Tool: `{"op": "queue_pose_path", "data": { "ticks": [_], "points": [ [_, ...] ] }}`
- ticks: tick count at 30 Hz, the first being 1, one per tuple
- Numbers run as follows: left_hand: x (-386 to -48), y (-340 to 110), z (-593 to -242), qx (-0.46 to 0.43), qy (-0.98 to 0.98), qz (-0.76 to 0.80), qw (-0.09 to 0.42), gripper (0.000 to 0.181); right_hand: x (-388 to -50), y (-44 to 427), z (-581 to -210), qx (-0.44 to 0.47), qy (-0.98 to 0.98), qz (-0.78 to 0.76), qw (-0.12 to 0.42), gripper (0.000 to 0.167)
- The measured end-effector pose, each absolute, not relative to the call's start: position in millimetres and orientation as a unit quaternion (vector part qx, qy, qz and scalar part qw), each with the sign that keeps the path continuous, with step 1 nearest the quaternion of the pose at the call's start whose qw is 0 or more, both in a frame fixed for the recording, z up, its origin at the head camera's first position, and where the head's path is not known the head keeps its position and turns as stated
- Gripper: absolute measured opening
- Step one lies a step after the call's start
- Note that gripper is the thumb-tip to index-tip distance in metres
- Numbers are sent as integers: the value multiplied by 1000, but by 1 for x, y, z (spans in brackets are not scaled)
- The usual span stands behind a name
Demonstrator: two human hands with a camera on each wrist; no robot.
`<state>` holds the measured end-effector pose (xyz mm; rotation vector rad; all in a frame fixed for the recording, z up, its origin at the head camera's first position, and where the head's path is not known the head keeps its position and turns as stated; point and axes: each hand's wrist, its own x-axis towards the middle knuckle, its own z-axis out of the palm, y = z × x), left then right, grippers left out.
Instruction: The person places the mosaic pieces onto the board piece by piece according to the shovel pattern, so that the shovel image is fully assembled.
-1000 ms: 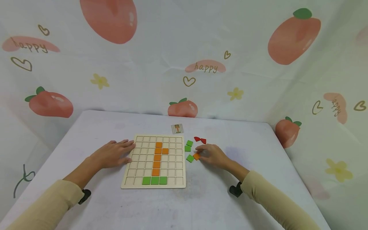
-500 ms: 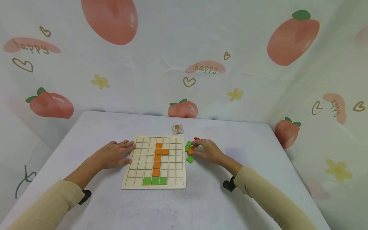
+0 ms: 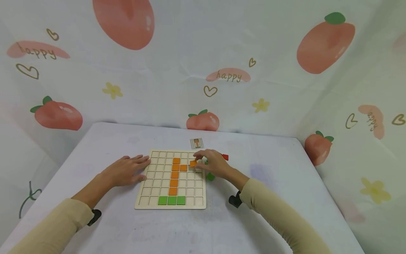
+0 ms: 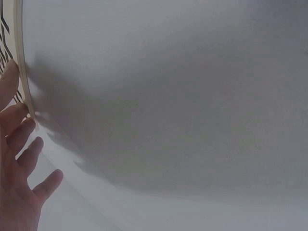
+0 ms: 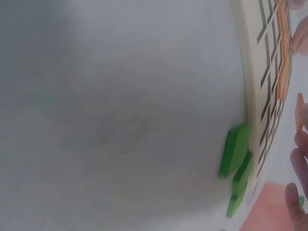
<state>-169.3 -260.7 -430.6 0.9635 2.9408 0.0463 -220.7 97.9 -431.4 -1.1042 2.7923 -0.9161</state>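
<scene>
A pale wooden board (image 3: 195, 192) with a grid of square recesses lies on the table. Several orange square tiles (image 3: 174, 175) form a column with one tile to its right, and three green tiles (image 3: 172, 200) fill the bottom row below. My left hand (image 3: 125, 171) rests at the board's left edge, fingers spread and fairly straight, the fingertips touching the rim. Between thumb and fingertips, my right hand (image 3: 215, 164) pinches an orange tile (image 3: 193, 163) over the upper right of the grid. In the right wrist view that tile (image 5: 300, 110) shows edge-on.
Loose green tiles (image 5: 235, 149) lie along the board's right side, partly hidden by my right hand in the head view. A red piece (image 3: 225, 157) peeks out behind that hand. Beyond the board lies a small picture card (image 3: 197, 143). A printed cloth hangs behind the table.
My right hand has picked up the orange tile from the table beside the board and carried it left over the grid. The left hand stays in place.
</scene>
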Motion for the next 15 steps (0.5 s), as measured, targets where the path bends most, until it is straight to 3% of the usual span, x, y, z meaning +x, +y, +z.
{"op": "queue_pose_path", "data": {
  "ticks": [15],
  "points": [
    [-171,-261,-430,311,950,16,23,63,-221,44,-433,-365,894,-258,26,38]
  ]
}}
